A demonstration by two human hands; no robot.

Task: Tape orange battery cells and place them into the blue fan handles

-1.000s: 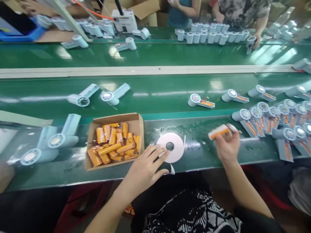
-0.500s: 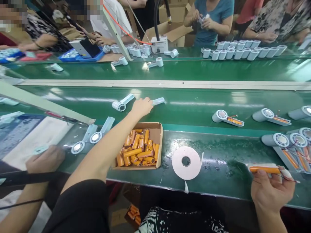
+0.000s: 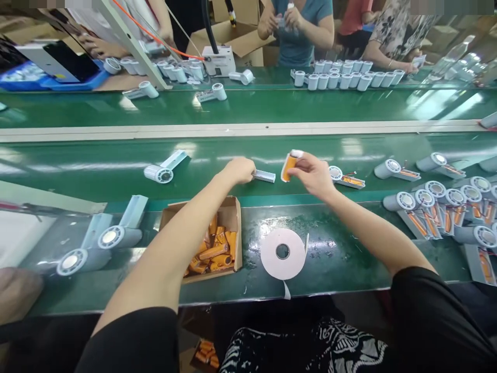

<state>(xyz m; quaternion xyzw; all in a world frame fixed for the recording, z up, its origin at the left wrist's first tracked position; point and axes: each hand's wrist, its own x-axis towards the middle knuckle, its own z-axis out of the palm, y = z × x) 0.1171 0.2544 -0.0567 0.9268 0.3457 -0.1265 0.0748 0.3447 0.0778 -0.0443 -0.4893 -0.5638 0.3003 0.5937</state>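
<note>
My left hand (image 3: pixel 239 171) is closed over a pale grey fan housing (image 3: pixel 264 176) on the green belt. Only the open, trough-like handle shows, pointing right; the round head is hidden under my fingers. To the right of it, my right hand (image 3: pixel 313 175) pinches an orange battery (image 3: pixel 289 167) with a white strip along its side. The battery is held just above the belt, apart from the handle. Below my left forearm is a cardboard box (image 3: pixel 238 235) of orange batteries (image 3: pixel 215 251). A roll of white tape (image 3: pixel 274 261) lies flat on the bench.
Fan housings with batteries inside (image 3: pixel 417 223) crowd the bench at right, and more lie along the belt. At left are housings (image 3: pixel 116 237) without visible batteries. A co-worker's hand (image 3: pixel 19 295) rests at the left edge. Co-workers sit across the line beyond a pale rail (image 3: pixel 240 131).
My right hand has brought the battery from the bench's right side up and left over the belt, beside the housing. My left hand still holds the housing. The view has shifted right.
</note>
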